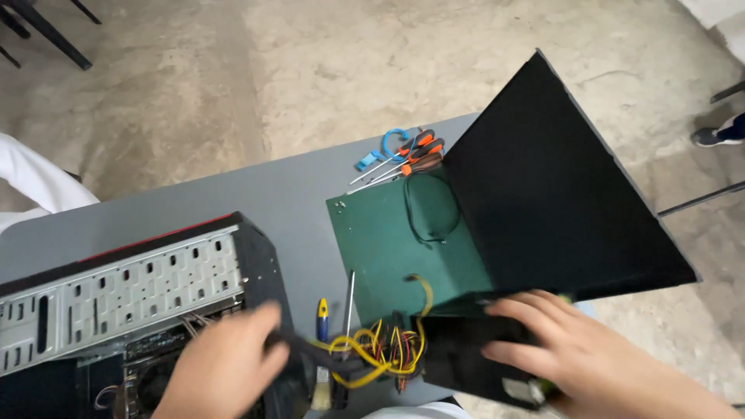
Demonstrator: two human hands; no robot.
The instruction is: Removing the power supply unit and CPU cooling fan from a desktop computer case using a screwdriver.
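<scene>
Much of the scene was cut off or blurred. The left hand (pixel 225 368) was smeared by motion, so I could not tell whether its grip was spread or pinched; it lay over the open edge of the computer case (pixel 132 302), right where a dark cable (pixel 310 353) ran out toward the bundle of yellow, red and black wires (pixel 376 353). Whether the fingers actually held that cable could not be made out. The case itself ran off the left and bottom edges, and its inside was dark.

The right hand (pixel 574 349) rested flat on the black power supply box (pixel 473 353), fingers spread and laid across its top, not pinching anything. The box sat at the near edge of the grey table (pixel 295 182), directly under that hand, with the wire bundle coming out of its left side, between the two hands. Its lower corner was cut off by the frame.

Behind it a black side panel (pixel 551 186) stood tilted, hiding part of a green mat (pixel 388 240). Screwdrivers with orange and black handles (pixel 411 155) lay at the mat's far edge.
</scene>
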